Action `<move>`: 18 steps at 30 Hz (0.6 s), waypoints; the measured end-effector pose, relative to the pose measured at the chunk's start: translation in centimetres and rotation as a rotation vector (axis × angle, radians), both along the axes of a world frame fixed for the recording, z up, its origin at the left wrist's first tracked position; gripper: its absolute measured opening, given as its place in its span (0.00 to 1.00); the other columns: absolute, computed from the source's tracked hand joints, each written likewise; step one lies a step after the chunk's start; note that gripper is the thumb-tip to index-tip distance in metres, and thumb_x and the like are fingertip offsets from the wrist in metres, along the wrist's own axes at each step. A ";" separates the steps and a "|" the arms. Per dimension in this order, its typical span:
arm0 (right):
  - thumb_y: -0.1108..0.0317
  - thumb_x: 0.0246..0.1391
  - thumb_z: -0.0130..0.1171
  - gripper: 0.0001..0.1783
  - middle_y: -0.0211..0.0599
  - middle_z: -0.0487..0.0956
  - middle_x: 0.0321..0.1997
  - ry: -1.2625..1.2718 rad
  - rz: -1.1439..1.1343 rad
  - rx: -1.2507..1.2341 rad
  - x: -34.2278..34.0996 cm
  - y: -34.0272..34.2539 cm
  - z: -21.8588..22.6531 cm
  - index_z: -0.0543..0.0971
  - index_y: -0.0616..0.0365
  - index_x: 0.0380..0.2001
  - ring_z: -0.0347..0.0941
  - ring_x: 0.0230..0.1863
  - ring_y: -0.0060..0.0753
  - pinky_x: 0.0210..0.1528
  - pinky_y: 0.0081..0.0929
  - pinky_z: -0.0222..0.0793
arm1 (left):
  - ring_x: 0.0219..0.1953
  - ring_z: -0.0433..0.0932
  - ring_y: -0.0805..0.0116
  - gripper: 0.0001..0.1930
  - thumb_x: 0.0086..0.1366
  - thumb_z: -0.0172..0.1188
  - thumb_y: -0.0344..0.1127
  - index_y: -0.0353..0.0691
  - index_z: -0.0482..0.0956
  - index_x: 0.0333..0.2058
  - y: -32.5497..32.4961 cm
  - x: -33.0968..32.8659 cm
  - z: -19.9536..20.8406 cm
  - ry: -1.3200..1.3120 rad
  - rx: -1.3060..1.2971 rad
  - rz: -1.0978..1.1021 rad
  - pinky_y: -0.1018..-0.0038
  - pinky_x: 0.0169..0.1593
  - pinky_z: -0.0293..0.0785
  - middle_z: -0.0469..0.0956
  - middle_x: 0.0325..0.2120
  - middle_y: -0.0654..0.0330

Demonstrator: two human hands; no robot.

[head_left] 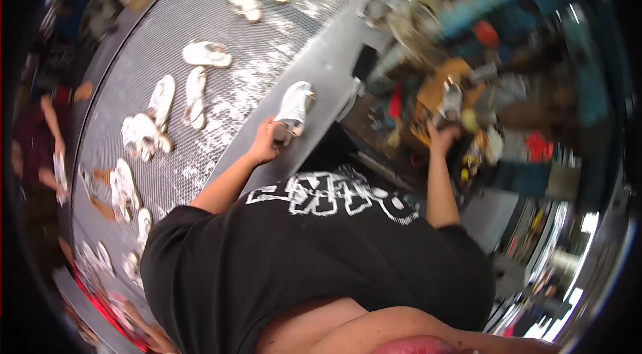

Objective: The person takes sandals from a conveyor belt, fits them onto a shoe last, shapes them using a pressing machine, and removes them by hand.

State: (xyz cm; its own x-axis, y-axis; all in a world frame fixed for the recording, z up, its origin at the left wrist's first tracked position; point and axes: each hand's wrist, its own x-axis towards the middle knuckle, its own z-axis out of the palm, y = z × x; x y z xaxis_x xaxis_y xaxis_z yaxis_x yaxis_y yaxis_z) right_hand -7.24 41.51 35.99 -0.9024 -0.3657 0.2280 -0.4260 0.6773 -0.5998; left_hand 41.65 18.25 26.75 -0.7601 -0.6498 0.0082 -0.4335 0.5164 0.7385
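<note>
My left hand (266,143) is closed around one end of a white shoe (294,105), which is over the smooth metal ledge beside the mesh conveyor. On the other side, my right hand (444,136) is closed on a pale shoe (451,98) at the machine, in front of an orange-brown panel (428,96). Blur hides the finer details of that shoe and how it meets the machine.
Several white shoes and sandals lie scattered over the grey mesh conveyor (234,39) on my left. A teal machine arm (515,3) rises at the right, with a red knob (486,33). At the far left another person's arm (52,123) shows beside the conveyor.
</note>
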 end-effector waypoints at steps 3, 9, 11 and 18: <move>0.55 0.43 0.69 0.42 0.56 0.69 0.54 0.154 -0.061 -0.202 1.8 0.9 0.4 0.62 0.70 0.54 0.68 0.54 0.48 0.57 0.37 0.61 | 0.58 0.60 0.43 0.34 0.38 0.61 0.24 0.41 0.65 0.50 -6.6 0.8 1.7 0.122 0.063 0.167 0.57 0.61 0.58 0.62 0.55 0.46; 0.57 0.46 0.68 0.38 0.54 0.71 0.54 -0.004 -0.173 -0.186 4.5 -0.8 3.4 0.64 0.69 0.54 0.69 0.55 0.47 0.56 0.35 0.61 | 0.56 0.60 0.47 0.46 0.41 0.72 0.48 0.28 0.61 0.54 -28.3 -7.7 0.0 -0.186 -0.179 0.847 0.58 0.60 0.57 0.65 0.51 0.43; 0.55 0.46 0.68 0.38 0.55 0.73 0.51 0.099 -0.168 -0.083 4.2 -1.0 3.1 0.65 0.68 0.53 0.70 0.53 0.50 0.53 0.37 0.64 | 0.58 0.59 0.48 0.51 0.40 0.71 0.58 0.26 0.60 0.55 -34.4 -11.0 -0.6 -0.327 -0.201 0.973 0.59 0.61 0.57 0.64 0.52 0.42; 0.58 0.43 0.69 0.45 0.56 0.66 0.59 0.032 -0.245 0.012 3.8 -1.0 2.9 0.59 0.65 0.60 0.64 0.60 0.52 0.60 0.37 0.57 | 0.57 0.63 0.46 0.43 0.48 0.66 0.57 0.29 0.62 0.53 -38.8 -18.9 -1.4 -0.403 -0.184 1.268 0.60 0.60 0.60 0.65 0.53 0.46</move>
